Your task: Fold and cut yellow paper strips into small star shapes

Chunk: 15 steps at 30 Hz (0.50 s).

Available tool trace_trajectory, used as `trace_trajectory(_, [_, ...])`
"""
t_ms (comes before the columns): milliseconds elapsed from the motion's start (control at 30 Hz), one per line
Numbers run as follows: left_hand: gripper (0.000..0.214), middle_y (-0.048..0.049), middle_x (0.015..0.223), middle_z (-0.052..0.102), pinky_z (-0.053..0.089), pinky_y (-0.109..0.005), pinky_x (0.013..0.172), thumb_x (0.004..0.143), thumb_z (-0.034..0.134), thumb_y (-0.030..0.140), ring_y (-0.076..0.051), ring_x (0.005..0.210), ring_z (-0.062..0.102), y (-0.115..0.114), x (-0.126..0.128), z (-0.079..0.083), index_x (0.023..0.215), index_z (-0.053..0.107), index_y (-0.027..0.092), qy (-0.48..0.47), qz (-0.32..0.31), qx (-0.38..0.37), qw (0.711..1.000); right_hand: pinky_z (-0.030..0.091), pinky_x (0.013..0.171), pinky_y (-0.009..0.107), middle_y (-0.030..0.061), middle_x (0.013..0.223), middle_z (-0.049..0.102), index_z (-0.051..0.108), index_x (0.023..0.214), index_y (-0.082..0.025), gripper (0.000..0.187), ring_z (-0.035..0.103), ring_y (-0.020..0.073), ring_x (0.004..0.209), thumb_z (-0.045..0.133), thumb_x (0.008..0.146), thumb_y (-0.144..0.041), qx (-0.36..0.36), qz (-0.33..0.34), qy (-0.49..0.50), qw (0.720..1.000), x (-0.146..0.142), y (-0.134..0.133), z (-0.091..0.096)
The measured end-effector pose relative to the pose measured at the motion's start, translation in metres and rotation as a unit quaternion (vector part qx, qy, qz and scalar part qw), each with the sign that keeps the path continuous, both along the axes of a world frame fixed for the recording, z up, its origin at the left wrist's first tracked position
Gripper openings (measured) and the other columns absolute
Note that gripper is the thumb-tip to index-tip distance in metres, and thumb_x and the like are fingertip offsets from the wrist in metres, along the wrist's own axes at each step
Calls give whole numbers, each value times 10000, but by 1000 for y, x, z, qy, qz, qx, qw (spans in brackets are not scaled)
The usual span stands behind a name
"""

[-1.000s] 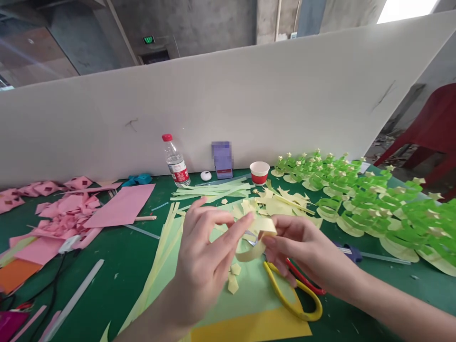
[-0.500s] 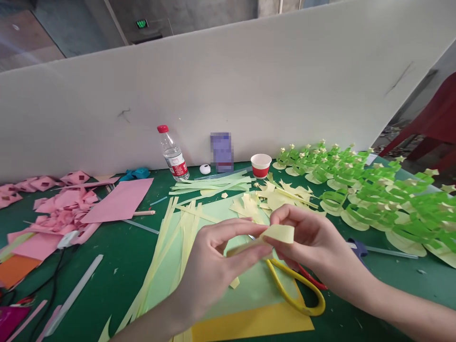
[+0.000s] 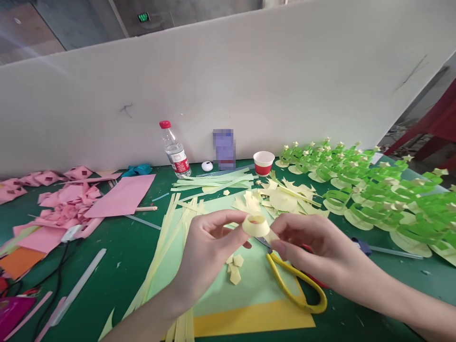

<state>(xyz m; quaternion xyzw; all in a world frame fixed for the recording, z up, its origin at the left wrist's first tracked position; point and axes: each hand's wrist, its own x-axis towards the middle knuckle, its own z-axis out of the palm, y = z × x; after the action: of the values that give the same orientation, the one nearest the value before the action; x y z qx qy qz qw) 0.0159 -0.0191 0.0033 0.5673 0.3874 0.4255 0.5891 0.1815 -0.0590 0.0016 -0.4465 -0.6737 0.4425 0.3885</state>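
Observation:
Between my hands a pale yellow paper strip (image 3: pixel 255 226) is curled into a small loop. My left hand (image 3: pixel 210 251) pinches the loop at its left side, with thumb and index finger. The strip's end on the right is held in the closed fingers of my right hand (image 3: pixel 309 242). Below the loop lie scissors (image 3: pixel 285 289) with yellow handles, their blades partly covered by my right hand. Several small folded yellow paper pieces (image 3: pixel 235 270) rest on the pale green paper sheet (image 3: pixel 213 299) under my hands.
Long yellow strips (image 3: pixel 164 247) lie left of my hands, paper scraps (image 3: pixel 285 194) behind them. A paper cup (image 3: pixel 263 164), a bottle (image 3: pixel 175 152) and an earphone case (image 3: pixel 207 166) stand near the partition. Green paper crafts (image 3: pixel 384 194) fill the right; pink paper pieces (image 3: pixel 71 202) the left.
The strip, earlier stretched between both hands with a bend, now forms a loop at my left fingertips. My right hand has shifted slightly, and the folded pieces below show more.

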Motion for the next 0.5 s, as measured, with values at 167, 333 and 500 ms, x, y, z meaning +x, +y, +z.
trace_trajectory(167, [103, 35, 576, 665, 517, -124, 478, 679, 696, 103, -71, 504, 596, 2, 2, -1, 628, 725, 187, -73, -64, -67, 993, 304, 386, 170, -31, 615, 483, 558, 746, -198, 142, 382, 61, 461, 464, 851, -210, 31, 34, 54, 997, 5, -1, -1])
trace_trajectory(333, [79, 10, 545, 681, 525, -145, 458, 699, 708, 159, -85, 475, 617, -2, 4, -1, 621, 719, 156, -123, -113, -143, 975, 397, 493, 204, -25, 630, 520, 533, 781, -212, 60, 481, 96, 549, 577, 776, -171, 66, -25, 84, 994, 3, 6, -9])
trace_trajectory(500, [129, 19, 532, 651, 517, -149, 495, 691, 715, 152, -74, 478, 585, -5, 5, 0, 563, 700, 157, -81, -70, -94, 990, 420, 490, 240, 3, 646, 547, 546, 779, -206, 133, 516, 128, 567, 656, 726, -257, 13, -19, 96, 995, -1, 9, -9])
